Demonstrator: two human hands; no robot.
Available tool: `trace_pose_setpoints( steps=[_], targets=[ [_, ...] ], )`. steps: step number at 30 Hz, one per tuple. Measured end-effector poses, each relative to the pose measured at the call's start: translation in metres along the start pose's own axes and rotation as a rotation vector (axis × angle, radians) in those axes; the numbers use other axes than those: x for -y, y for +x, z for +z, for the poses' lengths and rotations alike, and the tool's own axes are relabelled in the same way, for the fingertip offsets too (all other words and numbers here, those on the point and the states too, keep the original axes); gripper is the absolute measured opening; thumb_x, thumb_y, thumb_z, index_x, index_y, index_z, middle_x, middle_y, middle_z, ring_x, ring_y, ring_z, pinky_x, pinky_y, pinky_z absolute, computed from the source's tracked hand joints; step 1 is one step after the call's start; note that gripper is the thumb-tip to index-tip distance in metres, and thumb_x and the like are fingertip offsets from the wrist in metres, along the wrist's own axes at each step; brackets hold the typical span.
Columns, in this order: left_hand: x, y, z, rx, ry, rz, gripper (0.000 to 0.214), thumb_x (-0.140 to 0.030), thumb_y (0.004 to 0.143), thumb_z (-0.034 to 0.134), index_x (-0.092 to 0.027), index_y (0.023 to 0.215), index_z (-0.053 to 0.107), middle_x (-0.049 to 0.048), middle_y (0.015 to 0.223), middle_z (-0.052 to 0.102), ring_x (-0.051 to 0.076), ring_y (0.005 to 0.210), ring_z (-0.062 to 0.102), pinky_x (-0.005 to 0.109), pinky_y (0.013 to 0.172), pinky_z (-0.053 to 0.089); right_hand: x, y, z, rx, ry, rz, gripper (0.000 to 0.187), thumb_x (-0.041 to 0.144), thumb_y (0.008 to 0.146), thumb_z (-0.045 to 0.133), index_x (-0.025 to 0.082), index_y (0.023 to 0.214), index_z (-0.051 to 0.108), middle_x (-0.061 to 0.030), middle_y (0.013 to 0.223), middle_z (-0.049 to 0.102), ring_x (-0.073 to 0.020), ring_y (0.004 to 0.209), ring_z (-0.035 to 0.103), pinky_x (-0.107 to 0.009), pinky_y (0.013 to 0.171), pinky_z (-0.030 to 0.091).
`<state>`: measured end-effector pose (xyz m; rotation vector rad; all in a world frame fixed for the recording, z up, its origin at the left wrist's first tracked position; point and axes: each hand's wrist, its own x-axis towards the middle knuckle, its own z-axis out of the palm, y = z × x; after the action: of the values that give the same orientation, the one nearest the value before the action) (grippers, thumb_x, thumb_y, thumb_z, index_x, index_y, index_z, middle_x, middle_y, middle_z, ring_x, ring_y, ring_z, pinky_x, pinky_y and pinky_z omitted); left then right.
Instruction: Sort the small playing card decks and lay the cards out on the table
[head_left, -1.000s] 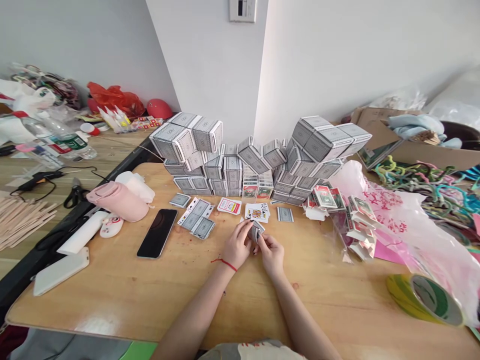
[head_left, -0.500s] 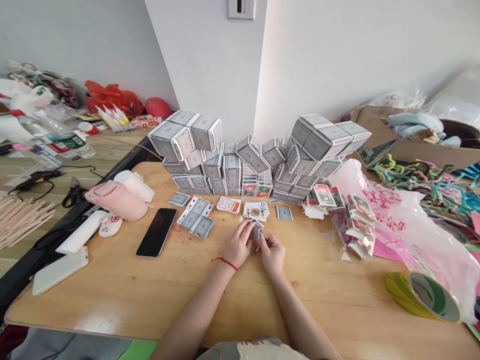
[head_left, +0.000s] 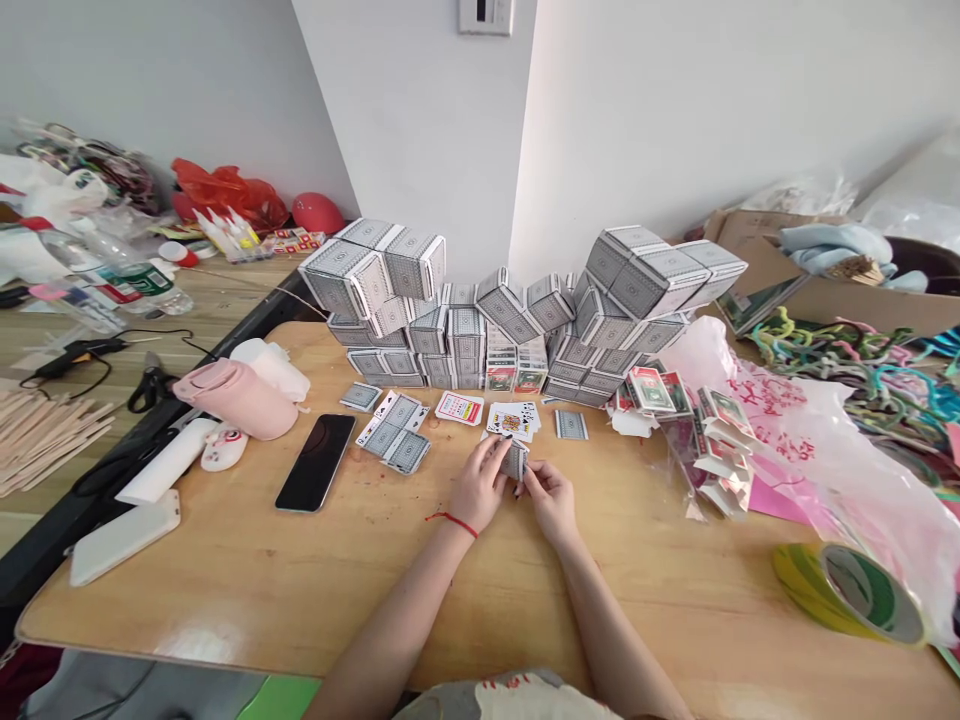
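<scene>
My left hand [head_left: 480,486], wearing a red string bracelet [head_left: 452,524], and my right hand [head_left: 550,502] meet at the middle of the wooden table [head_left: 187,570]. Between them, a small stack of grey-backed playing cards [head_left: 514,460] stands tilted, gripped by both hands' fingers. Just beyond my fingertips lies a fanned group of face-up playing cards [head_left: 513,421]. To the left are a red-printed card [head_left: 459,408] and overlapping grey-backed cards [head_left: 394,432]. A single grey-backed card [head_left: 571,425] lies to the right.
Stacked grey card boxes [head_left: 465,340] form a tall wall along the table's far edge. A black smartphone [head_left: 315,462] and pink bottle [head_left: 240,400] lie left; opened card packets [head_left: 716,455], a pink plastic bag [head_left: 810,450] and yellow-green tape [head_left: 847,595] lie right.
My right hand has shifted slightly right and down along the card stack. The left hand still holds the stack, and the view has moved only slightly.
</scene>
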<state>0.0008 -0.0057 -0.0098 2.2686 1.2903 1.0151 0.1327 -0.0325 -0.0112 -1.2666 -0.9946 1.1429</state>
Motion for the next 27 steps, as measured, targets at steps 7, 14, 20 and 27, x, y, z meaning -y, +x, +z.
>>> trace_pose_setpoints(
  steps=[7,14,20,27],
  targets=[
    [-0.001,0.000,-0.001,0.021,-0.009,0.015,0.055,-0.007,0.077,0.043,-0.027,0.128,0.033,0.0083,0.127,0.038,0.020,0.115,0.042,0.038,0.094,0.041,-0.003,0.000,-0.003,-0.033,-0.020,-0.001,0.032,0.048,0.075,0.052,0.016,0.075,0.057,0.0005,0.048,0.056,-0.0135,0.045,0.052,-0.027,0.049,0.045],
    [0.000,0.000,0.002,0.051,-0.058,-0.003,0.061,-0.005,0.074,0.044,-0.028,0.129,0.031,0.0094,0.128,0.035,0.020,0.110,0.046,0.038,0.090,0.044,-0.002,-0.003,0.004,-0.058,0.038,-0.038,0.045,0.043,0.071,0.059,0.017,0.106,0.052,-0.0059,0.077,0.064,-0.0134,0.049,0.055,-0.030,0.049,0.049],
    [-0.006,0.000,-0.001,0.044,-0.102,-0.023,0.063,-0.001,0.070,0.044,-0.026,0.127,0.035,0.0089,0.127,0.034,0.020,0.109,0.046,0.038,0.091,0.043,-0.008,-0.003,0.005,-0.054,-0.003,-0.004,0.032,0.045,0.073,0.055,0.017,0.087,0.054,-0.0011,0.058,0.061,-0.0134,0.045,0.054,-0.027,0.044,0.046],
    [-0.010,0.007,-0.013,-0.020,-0.426,-0.114,0.056,-0.010,0.070,0.046,-0.019,0.124,0.035,0.0101,0.119,0.043,0.021,0.109,0.044,0.035,0.091,0.040,0.001,-0.004,0.005,0.099,0.076,0.024,0.029,0.046,0.075,0.052,0.020,0.086,0.045,0.0027,0.056,0.057,-0.0122,0.041,0.053,-0.024,0.041,0.044]
  ],
)
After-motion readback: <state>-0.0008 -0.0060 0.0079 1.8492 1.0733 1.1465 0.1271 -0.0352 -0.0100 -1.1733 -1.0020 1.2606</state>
